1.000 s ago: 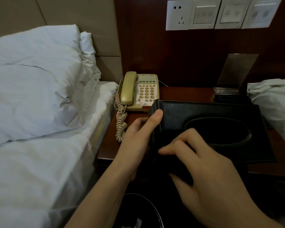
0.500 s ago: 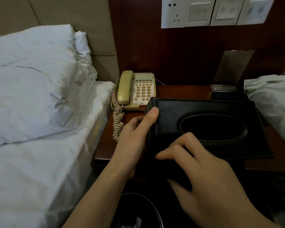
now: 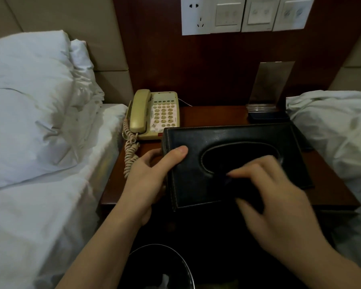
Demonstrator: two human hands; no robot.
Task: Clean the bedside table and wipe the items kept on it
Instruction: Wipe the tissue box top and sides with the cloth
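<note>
A black leather tissue box [image 3: 192,184] with an oval opening is tilted up over the front of the dark wooden bedside table [image 3: 329,180]. My left hand [image 3: 148,176] grips the box's left end, thumb on top. My right hand [image 3: 275,201], blurred by motion, lies on the box's top at the near rim of the opening. It pinches what looks like a dark cloth [image 3: 246,190] between thumb and fingers. A beige corded telephone [image 3: 156,115] stands at the table's back left.
A clear acrylic card stand [image 3: 269,86] and a dark flat item [image 3: 267,116] sit at the back right. White pillows [image 3: 29,101] lie left, white bedding [image 3: 338,126] right. A black bin [image 3: 161,265] stands below. Wall sockets and switches [image 3: 238,15] are above.
My right hand has slid right along the box's top to the rim of the opening. The box's top now faces me more. My left hand keeps its grip.
</note>
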